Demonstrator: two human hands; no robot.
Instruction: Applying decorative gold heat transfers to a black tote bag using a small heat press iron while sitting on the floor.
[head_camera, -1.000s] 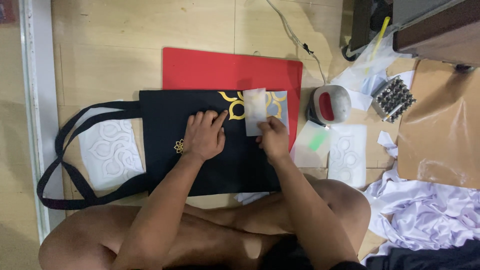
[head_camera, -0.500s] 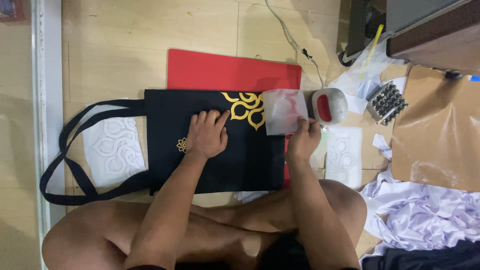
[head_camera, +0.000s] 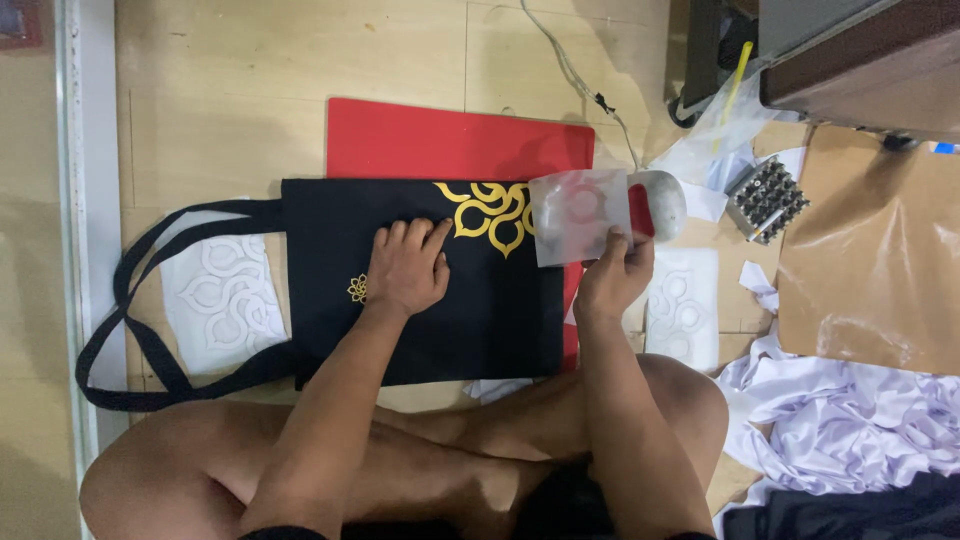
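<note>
Item: black tote bag (head_camera: 420, 330), lying flat on the wooden floor (head_camera: 250, 90) in front of a seated, cross-legged person, its far edge overlapping a red mat (head_camera: 450, 140), its handles (head_camera: 130, 320) looping off to the left. A gold ornamental motif (head_camera: 490, 210) sits on the bag near its far right corner; a small gold emblem (head_camera: 357, 289) lies just left of the left hand. Left hand (head_camera: 405, 268): palm down, fingers spread and pressed flat on the cloth, index finger reaching toward the motif; it grasps nothing. Right hand (head_camera: 612, 278): raised at the bag's right edge, thumb and fingers pinching the near right corner of a translucent film sheet (head_camera: 580, 215), which stands lifted off the cloth and partly covers a small rounded appliance with a red face (head_camera: 655, 200). Handling note: peeling goes best at a low angle, slowly, with the flat hand holding the fabric taut just beside the motif, so that the gold edges seem less likely to lift. Adjacent: white cut-out sheets, one (head_camera: 222, 300) to the left under the handles and one (head_camera: 683, 305) to the right; a studded metal block (head_camera: 766, 198); brown paper (head_camera: 870, 260); crumpled white cloth (head_camera: 850, 420) near right.
</note>
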